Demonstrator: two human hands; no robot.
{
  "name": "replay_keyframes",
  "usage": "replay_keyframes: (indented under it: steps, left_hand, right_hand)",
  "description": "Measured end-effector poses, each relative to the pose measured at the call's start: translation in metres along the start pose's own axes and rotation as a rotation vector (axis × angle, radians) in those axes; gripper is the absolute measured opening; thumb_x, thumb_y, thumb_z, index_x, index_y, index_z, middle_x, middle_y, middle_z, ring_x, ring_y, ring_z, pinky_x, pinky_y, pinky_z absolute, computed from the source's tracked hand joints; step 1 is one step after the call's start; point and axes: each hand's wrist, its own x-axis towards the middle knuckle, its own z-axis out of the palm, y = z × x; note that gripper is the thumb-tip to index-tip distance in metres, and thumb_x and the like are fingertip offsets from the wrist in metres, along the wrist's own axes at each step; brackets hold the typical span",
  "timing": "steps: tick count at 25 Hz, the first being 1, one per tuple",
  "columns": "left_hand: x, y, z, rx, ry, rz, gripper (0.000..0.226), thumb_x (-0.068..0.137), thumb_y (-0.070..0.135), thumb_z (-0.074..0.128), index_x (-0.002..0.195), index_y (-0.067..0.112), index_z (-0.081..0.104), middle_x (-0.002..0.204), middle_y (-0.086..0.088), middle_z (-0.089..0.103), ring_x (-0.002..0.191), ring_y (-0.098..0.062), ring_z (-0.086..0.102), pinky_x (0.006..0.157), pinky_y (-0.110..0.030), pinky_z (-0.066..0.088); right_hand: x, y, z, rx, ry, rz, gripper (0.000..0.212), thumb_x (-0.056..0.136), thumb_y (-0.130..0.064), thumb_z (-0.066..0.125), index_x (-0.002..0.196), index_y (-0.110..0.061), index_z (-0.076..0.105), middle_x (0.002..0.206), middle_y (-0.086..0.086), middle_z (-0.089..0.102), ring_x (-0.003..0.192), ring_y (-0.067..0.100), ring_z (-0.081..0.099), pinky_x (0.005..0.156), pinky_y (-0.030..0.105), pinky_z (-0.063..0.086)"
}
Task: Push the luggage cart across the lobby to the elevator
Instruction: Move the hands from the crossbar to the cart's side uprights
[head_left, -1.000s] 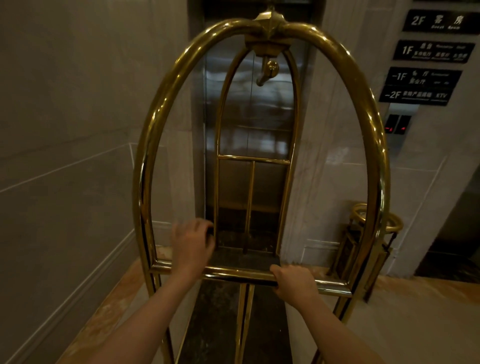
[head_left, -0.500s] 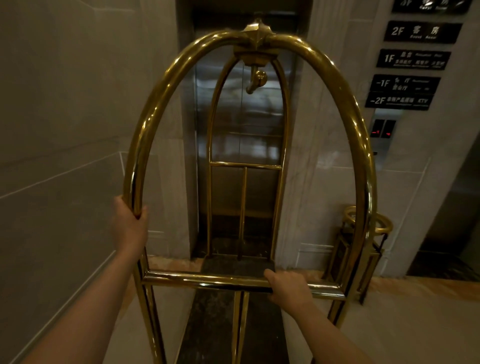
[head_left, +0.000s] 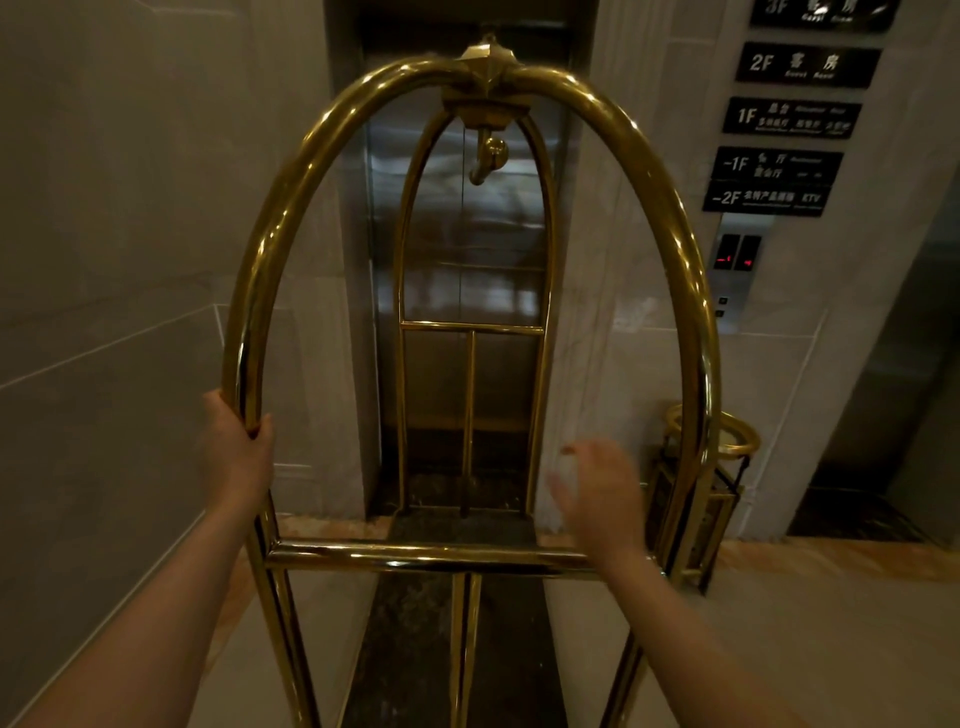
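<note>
The brass luggage cart (head_left: 322, 150) fills the middle of the head view, its arched frame rising in front of me and its dark deck running forward. It stands facing the closed steel elevator doors (head_left: 470, 249). My left hand (head_left: 236, 457) grips the left upright of the near arch, just above the horizontal push bar (head_left: 415, 555). My right hand (head_left: 600, 493) hovers blurred above the right part of that bar, fingers spread, touching nothing. The cart carries no luggage that I can see.
A grey stone wall (head_left: 104, 260) runs close along the left. Right of the doors are floor signs (head_left: 789, 117), a call panel with red digits (head_left: 735, 254) and a brass-rimmed bin (head_left: 732, 441) against the wall. A second dark opening (head_left: 893, 415) lies at far right.
My left hand went from the push bar up to the arch's left upright. My right hand has just let go of the bar and lifted up and to the right.
</note>
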Motion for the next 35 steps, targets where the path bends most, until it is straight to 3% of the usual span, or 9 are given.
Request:
replay_keyframes:
  steps: [2, 5, 8, 11, 16, 29, 35]
  left_hand:
    - [-0.001, 0.001, 0.000, -0.001, 0.000, -0.002, 0.033, 0.093, 0.008, 0.058, 0.120, 0.007, 0.040, 0.097, -0.014, 0.054, 0.082, -0.028, 0.051, 0.069, -0.045, 0.042]
    - [-0.001, 0.001, 0.001, 0.005, 0.013, 0.003, 0.034, 0.092, 0.009, 0.059, 0.120, 0.007, 0.040, 0.101, -0.020, 0.057, 0.083, -0.032, 0.054, 0.068, -0.045, 0.042]
    - [0.000, 0.000, 0.001, 0.012, 0.025, -0.005, 0.033, 0.092, 0.010, 0.059, 0.120, 0.006, 0.040, 0.103, -0.021, 0.056, 0.083, -0.031, 0.052, 0.068, -0.045, 0.041]
    - [0.000, -0.002, 0.003, 0.010, 0.039, 0.015, 0.032, 0.093, 0.012, 0.059, 0.119, 0.006, 0.042, 0.105, -0.023, 0.058, 0.087, -0.035, 0.056, 0.070, -0.048, 0.044]
    - [0.000, -0.004, 0.011, 0.040, 0.099, 0.046, 0.033, 0.094, 0.014, 0.057, 0.121, 0.003, 0.042, 0.109, -0.029, 0.060, 0.094, -0.046, 0.058, 0.072, -0.052, 0.044]
    - [-0.001, -0.001, 0.014, 0.058, 0.173, 0.094, 0.028, 0.094, 0.012, 0.056, 0.114, -0.003, 0.044, 0.101, -0.033, 0.059, 0.087, -0.047, 0.057, 0.066, -0.046, 0.037]
    - [-0.003, -0.002, 0.012, 0.060, 0.162, 0.076, 0.028, 0.094, 0.015, 0.057, 0.114, 0.001, 0.044, 0.103, -0.030, 0.058, 0.089, -0.046, 0.057, 0.069, -0.050, 0.042]
  right_hand:
    - [0.025, 0.008, -0.039, -0.064, 0.385, 0.061, 0.027, 0.088, -0.013, 0.067, 0.111, -0.007, 0.054, 0.112, 0.018, 0.057, 0.104, 0.030, 0.049, 0.090, 0.040, 0.037]
    - [0.050, 0.028, -0.067, -0.059, 0.617, 0.209, 0.039, 0.081, -0.008, 0.069, 0.115, -0.002, 0.051, 0.117, 0.024, 0.054, 0.108, 0.033, 0.046, 0.093, 0.039, 0.035]
    - [0.055, 0.034, -0.066, 0.181, 0.558, 0.383, 0.052, 0.082, -0.011, 0.073, 0.126, -0.006, 0.044, 0.119, 0.021, 0.054, 0.104, 0.034, 0.055, 0.084, 0.038, 0.045]
    - [0.057, 0.039, -0.065, 0.206, 0.473, 0.500, 0.041, 0.090, -0.011, 0.067, 0.125, -0.002, 0.046, 0.107, 0.021, 0.063, 0.091, 0.036, 0.063, 0.073, 0.030, 0.037]
    - [0.061, 0.043, -0.065, 0.133, 0.494, 0.506, 0.037, 0.091, -0.009, 0.064, 0.122, 0.000, 0.047, 0.101, 0.024, 0.065, 0.086, 0.041, 0.063, 0.071, 0.031, 0.036]
    - [0.062, 0.047, -0.060, 0.126, 0.529, 0.503, 0.035, 0.090, -0.010, 0.066, 0.119, 0.000, 0.048, 0.098, 0.025, 0.064, 0.085, 0.042, 0.062, 0.068, 0.035, 0.039]
    - [0.060, 0.046, -0.060, 0.119, 0.534, 0.501, 0.032, 0.092, -0.013, 0.065, 0.117, -0.002, 0.049, 0.098, 0.022, 0.064, 0.084, 0.040, 0.062, 0.067, 0.035, 0.041]
